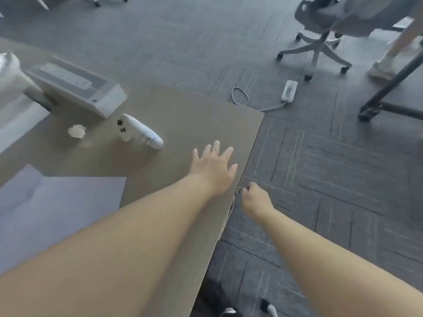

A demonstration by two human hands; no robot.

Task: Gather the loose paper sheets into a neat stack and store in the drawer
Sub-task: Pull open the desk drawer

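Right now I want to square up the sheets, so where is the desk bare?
Bare: the far corner of the desk between the controller and the left hand; also the strip between sheets and controller. Crowded: far left, around the grey box and tissue.

Bare forearms (128,236) are leading to the left hand (212,167) and right hand (255,197); below the hands, dark-and-white shoes (229,311) are peeking in, blurred.

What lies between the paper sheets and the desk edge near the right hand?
Only the person's own left forearm crosses the desk between the paper sheets and that edge. The white controller lies farther off, out of the way.
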